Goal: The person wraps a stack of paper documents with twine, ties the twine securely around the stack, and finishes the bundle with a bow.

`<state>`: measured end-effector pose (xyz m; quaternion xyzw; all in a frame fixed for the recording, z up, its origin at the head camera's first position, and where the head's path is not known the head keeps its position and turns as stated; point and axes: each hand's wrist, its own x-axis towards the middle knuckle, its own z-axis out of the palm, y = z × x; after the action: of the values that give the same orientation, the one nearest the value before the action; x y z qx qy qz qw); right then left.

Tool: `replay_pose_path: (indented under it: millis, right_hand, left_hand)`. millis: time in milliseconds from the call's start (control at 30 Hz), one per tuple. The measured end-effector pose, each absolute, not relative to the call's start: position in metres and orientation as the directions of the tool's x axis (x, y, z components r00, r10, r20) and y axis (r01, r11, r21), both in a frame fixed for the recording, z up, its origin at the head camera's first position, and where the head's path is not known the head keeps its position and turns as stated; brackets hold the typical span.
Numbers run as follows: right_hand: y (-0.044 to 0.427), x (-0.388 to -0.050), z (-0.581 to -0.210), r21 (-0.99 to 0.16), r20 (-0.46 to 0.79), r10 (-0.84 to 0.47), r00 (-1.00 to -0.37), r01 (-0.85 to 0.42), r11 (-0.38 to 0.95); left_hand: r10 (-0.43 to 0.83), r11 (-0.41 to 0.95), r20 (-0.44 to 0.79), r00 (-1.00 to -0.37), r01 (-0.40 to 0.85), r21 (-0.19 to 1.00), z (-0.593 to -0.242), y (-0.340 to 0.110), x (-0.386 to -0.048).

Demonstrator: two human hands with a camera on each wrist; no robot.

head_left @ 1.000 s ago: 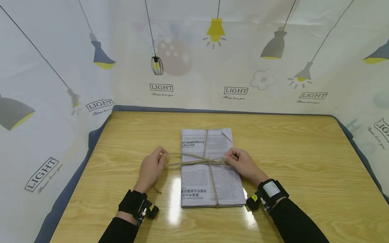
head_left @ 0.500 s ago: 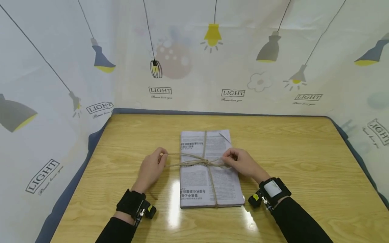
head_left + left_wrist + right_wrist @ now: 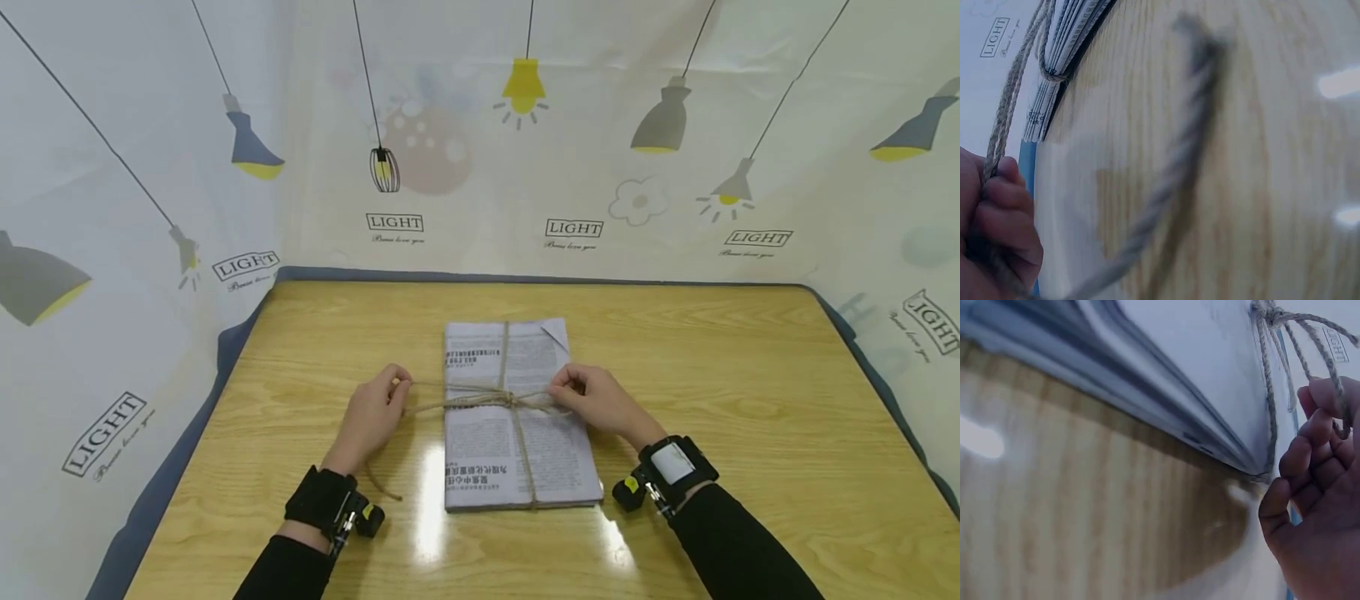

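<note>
A stack of folded newspapers (image 3: 480, 450) lies on the table, bound crosswise with twine (image 3: 527, 458) that meets in a knot (image 3: 510, 399) near the middle. Left of the stack, my left hand (image 3: 373, 417) grips strands of twine stretched from the knot. Its fingers (image 3: 1009, 212) are curled round them in the left wrist view, and a loose twine end (image 3: 1172, 165) hangs below, blurred. Over the stack's right edge, my right hand (image 3: 600, 404) pinches twine on the other side of the knot. In the right wrist view a twine loop (image 3: 1325, 353) runs into those fingers.
The wood-grain table (image 3: 750, 400) extends around the stack. A white cloth printed with lamps (image 3: 480, 242) encloses its back and sides. Each wrist wears a black strap (image 3: 318, 500) with a small camera.
Both hands keep their hold on the twine and have barely moved. Below the left hand, the loose twine end has swung slightly. The head view has shifted a little.
</note>
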<state>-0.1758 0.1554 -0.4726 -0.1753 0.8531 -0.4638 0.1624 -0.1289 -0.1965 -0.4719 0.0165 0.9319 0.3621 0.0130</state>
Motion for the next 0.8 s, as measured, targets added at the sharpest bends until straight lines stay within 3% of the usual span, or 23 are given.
replay_pose_path:
  millis: [200, 500, 800]
  right_hand:
    - [0.154, -0.174, -0.474, -0.857, -0.147, -0.439, -0.886, -0.107, 0.504]
    - [0.147, -0.161, -0.447, -0.88, -0.133, -0.446, -0.885, -0.101, 0.464]
    - [0.148, -0.162, -0.448, -0.901, -0.108, -0.443, -0.89, -0.101, 0.422]
  left_hand:
    - [0.063, 0.747, 0.036, -0.997, 0.07, 0.661, -0.473, -0.195, -0.128]
    - [0.047, 0.767, 0.093, -0.995, 0.096, 0.634, -0.478, -0.197, -0.126]
    - [0.06, 0.768, 0.028, -0.998, 0.064, 0.637, -0.469, -0.197, -0.125]
